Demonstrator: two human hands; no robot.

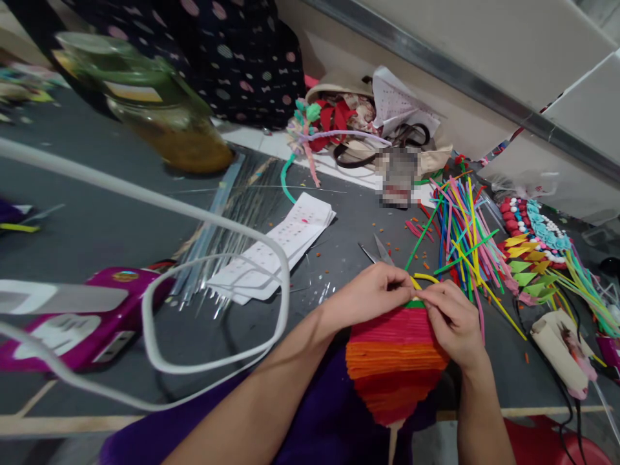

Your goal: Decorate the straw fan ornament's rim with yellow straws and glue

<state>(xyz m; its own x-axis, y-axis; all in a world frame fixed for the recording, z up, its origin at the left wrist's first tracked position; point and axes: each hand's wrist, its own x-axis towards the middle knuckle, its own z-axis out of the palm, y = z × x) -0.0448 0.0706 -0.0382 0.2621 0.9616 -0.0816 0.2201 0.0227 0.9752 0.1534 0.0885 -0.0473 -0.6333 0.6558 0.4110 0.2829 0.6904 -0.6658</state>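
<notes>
My left hand [390, 287] and my right hand [450, 316] meet at the top edge of a striped piece [397, 358], which looks built from rows of pipe cleaners. Its bands run from green at the top through pink and orange to red, narrowing to a pale stem [394, 439] over my lap. Fingers of both hands are pinched close together there. A yellow pipe cleaner [426, 278] shows between the fingertips, its free end curving to the right. Just beyond my left hand lie open scissors [380, 250]. The exact grip points are partly hidden by the fingers.
A heap of coloured pipe cleaners [477, 239] lies at right, near a beaded and flowered item [537, 226]. Folded white paper [281, 252], a jar [165, 116], a magenta device [111, 310] and a looping white cable [285, 284] occupy the left. A dotted bag [232, 64] stands behind.
</notes>
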